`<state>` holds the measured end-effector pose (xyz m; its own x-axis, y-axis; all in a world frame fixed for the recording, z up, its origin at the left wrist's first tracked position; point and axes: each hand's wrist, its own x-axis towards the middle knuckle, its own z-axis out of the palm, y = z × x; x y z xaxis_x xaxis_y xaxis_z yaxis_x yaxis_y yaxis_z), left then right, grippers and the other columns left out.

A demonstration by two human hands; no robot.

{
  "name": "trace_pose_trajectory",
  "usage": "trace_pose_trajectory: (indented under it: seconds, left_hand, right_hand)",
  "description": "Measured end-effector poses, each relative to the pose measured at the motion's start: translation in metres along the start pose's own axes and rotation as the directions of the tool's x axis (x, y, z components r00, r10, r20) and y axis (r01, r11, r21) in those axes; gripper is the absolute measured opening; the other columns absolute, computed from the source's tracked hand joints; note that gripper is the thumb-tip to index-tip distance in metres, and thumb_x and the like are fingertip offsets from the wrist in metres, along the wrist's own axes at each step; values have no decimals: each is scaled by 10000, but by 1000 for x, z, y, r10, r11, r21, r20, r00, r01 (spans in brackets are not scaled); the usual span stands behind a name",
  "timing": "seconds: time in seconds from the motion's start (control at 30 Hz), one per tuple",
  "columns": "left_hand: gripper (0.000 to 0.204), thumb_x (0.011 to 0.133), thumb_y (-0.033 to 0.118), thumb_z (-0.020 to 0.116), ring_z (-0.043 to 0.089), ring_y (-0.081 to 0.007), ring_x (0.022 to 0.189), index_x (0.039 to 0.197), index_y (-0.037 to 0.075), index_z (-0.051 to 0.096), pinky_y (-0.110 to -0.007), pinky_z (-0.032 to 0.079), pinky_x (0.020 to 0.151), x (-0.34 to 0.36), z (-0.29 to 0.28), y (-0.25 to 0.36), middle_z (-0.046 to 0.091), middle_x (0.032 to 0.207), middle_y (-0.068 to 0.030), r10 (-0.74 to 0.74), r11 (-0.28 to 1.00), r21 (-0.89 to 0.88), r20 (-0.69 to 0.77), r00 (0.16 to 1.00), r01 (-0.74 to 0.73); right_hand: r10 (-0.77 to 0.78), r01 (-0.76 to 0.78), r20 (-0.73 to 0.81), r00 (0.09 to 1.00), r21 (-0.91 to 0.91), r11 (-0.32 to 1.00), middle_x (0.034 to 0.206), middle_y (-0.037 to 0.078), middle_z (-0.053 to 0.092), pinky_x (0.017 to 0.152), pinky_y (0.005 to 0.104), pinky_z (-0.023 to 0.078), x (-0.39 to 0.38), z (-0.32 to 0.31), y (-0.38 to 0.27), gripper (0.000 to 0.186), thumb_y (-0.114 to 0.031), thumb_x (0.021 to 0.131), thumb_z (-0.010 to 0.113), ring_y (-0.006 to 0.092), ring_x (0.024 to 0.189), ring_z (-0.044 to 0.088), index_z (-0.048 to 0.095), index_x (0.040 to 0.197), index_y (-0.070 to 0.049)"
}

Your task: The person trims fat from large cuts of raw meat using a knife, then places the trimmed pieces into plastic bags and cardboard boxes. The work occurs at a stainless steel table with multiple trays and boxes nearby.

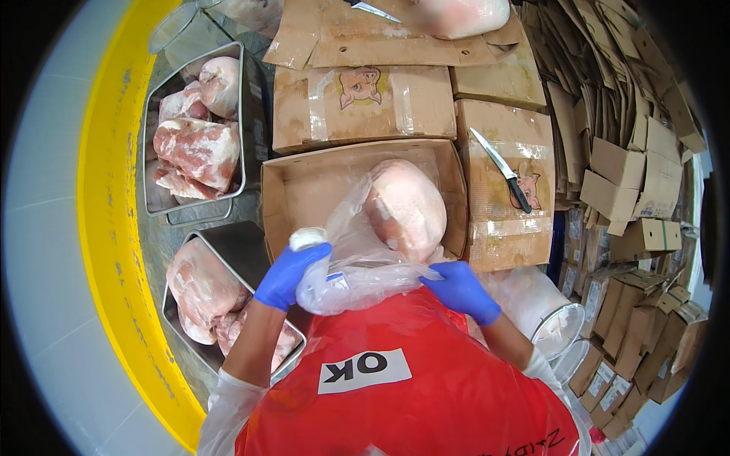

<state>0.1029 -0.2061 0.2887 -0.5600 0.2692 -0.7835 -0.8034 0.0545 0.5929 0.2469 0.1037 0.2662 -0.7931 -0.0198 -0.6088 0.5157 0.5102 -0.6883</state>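
Red apron (441,403) fills the lower centre of the frame. Above it, the left hand (293,275) grips bunched plastic film (357,287); the right hand (465,292) pinches its edge. Mid-frame, a rounded pork cut (411,205) sits in a topless cardboard box (304,182). Drawing the film seems underway; the next move calls for steady, even tension.

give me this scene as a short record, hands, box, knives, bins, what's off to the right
left hand: blue-gloved left hand, gripping bunched clear plastic
right hand: blue-gloved right hand, pinching the plastic's right side
open box: cardboard box holding a pale piece of meat
knives: black-handled knife on a closed box; another knife at the top
left side: two metal bins of meat
far right: stacked cardboard
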Motion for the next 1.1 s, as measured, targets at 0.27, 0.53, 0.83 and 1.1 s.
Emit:
trace_pose_trajectory:
  seconds: [0.27, 0.53, 0.83, 1.1]
  left_hand:
    - [358, 884, 72, 695, 647, -163, 928, 1228, 54, 598, -303, 521, 825, -66, -12, 55, 658, 1047, -69, 351, 932, -90, -28, 936, -352]
    - [317, 961, 288, 662, 624, -226, 908, 1204, 87, 631, -370, 512, 855, -70, -121, 56, 668, 998, -56, 342, 826, -281, -439, 831, -488]
    - [173, 931, 124, 685, 622, -171, 803, 1080, 49, 638, -317, 526, 749, -72, -158, 26, 656, 933, -61, 416, 791, -175, -550, 725, -586]
    - [249, 968, 234, 653, 602, -192, 893, 1127, 44, 633, -358, 510, 827, -55, -207, 12, 645, 993, -67, 300, 811, -322, -489, 819, -489]
  right_hand:
    - [-453, 455, -45, 890, 147, 878, 792, 128, 683, 668, 322, 515, -42, -81, -79, 113, -100, 848, 757, 214, 695, 652, 747, 941, -36]
    - [-169, 157, 127, 977, 97, 983, 1085, 161, 671, 817, 369, 536, 53, -12, -15, 465, -215, 800, 805, 293, 928, 664, 678, 1232, -95]
    - [-461, 352, -12, 887, -628, 694, 1487, 210, 455, 1098, 507, 398, 141, 51, 76, 861, -345, 783, 789, 405, 1302, 499, 404, 1493, -48]
    - [-30, 321, 446, 895, -593, 738, 1041, 184, 714, 914, 493, 510, 169, 101, 99, 294, -247, 935, 515, 375, 1008, 681, 643, 1139, -79]
